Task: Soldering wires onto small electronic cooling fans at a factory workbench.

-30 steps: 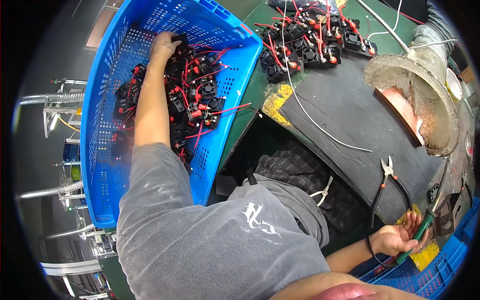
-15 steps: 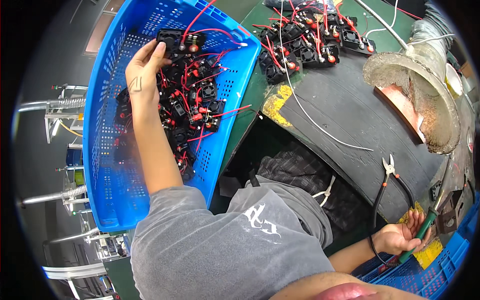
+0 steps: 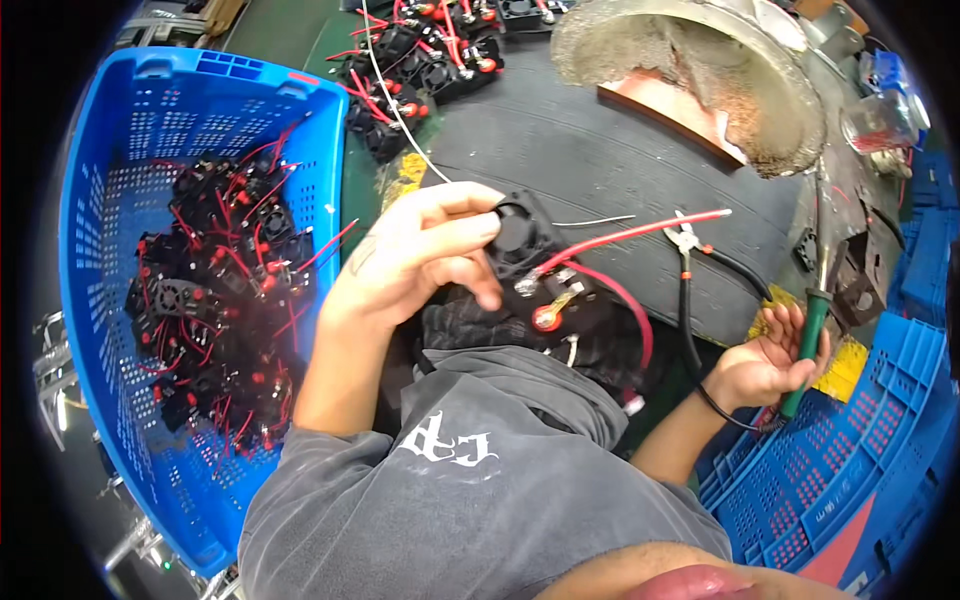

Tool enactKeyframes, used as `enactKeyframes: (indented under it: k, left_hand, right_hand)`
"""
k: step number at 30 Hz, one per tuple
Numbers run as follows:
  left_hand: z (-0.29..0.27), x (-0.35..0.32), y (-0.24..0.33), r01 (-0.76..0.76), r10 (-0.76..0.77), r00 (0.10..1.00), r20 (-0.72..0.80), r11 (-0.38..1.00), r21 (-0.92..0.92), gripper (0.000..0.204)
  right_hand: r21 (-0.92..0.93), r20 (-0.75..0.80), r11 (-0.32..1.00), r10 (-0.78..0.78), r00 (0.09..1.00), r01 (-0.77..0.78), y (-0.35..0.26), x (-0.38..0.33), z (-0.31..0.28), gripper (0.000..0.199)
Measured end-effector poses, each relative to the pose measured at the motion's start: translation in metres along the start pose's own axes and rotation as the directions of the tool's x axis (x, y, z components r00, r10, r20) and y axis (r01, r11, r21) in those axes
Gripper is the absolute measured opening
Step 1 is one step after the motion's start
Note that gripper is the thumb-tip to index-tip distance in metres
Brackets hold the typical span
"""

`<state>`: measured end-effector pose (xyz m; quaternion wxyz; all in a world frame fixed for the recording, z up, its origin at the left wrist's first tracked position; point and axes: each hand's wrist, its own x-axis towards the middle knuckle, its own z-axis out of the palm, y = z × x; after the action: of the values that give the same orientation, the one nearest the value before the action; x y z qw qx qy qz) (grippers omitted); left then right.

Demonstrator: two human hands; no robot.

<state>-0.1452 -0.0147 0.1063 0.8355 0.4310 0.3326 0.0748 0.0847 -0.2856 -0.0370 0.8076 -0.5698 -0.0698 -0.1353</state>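
My left hand (image 3: pixel 420 260) is raised in front of my chest, shut on a small black fan unit (image 3: pixel 525 245) with red wires (image 3: pixel 630 232) trailing to the right. My right hand (image 3: pixel 768 362) rests at the table's near right edge, shut on a green-handled soldering iron (image 3: pixel 808 340) whose tip points up toward a grey stand. A blue perforated crate (image 3: pixel 110 210) on my left holds several more black fan units with red wires (image 3: pixel 215 300).
A dark rubber mat (image 3: pixel 600 160) covers the table. Small pliers (image 3: pixel 685 238) lie on the mat. Another heap of fan units (image 3: pixel 420 60) sits at the back. A grimy round grey dish (image 3: pixel 700 70) stands at the back right. Blue crates (image 3: pixel 850 460) sit low right.
My left hand has come out of the blue crate, carrying one fan unit over to my chest. My head has turned, shifting the crate leftward. The right hand stays on the soldering iron.
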Motion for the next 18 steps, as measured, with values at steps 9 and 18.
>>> enactKeyframes:
  k: [9,18]
  left_hand:
    - [0.011,0.078,-0.016,-0.086,0.104,0.992,0.073,0.972,-0.218,0.028]
    - [0.072,0.105,-0.046,-0.162,0.194,0.981,0.005,0.833,-0.529,0.026]
  right_hand:
    - [-0.035,-0.045,0.999,-0.018,0.999,0.016,-0.006,-0.003,0.007,0.055]
    - [-0.038,-0.028,0.999,-0.006,1.0,0.005,-0.005,-0.002,0.008,0.057]
